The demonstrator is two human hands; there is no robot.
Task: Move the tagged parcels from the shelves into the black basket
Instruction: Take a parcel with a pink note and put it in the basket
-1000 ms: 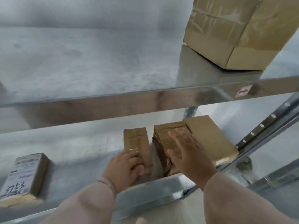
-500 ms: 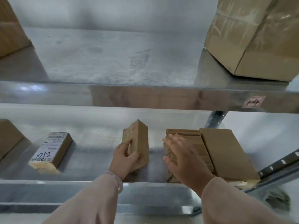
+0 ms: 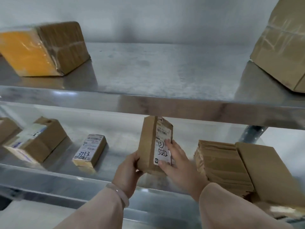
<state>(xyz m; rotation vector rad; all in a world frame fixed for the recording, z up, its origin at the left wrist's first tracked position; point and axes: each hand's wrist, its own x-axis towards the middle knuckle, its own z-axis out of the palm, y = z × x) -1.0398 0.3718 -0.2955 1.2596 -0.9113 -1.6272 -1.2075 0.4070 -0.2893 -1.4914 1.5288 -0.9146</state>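
Note:
A small brown parcel [image 3: 152,144] stands upright at the front of the lower shelf [image 3: 69,177], its white label marked 5082 turned toward me. My left hand [image 3: 127,172] grips its lower left edge. My right hand [image 3: 179,160] holds its right side, with fingertips on the label. Another small labelled parcel [image 3: 90,150], marked 3753, lies flat on the same shelf to the left. The black basket is out of view.
Flat brown parcels [image 3: 231,167] lie stacked at the right of the lower shelf. Labelled boxes [image 3: 36,139] sit at its left. The upper shelf [image 3: 165,75] carries a box with a yellow face [image 3: 42,48] at left and a large carton [image 3: 283,47] at right.
The small parcel has been tipped up from the shelf and turned so its label faces me. My right hand left the flat stack and took the parcel's right side. The view swung left.

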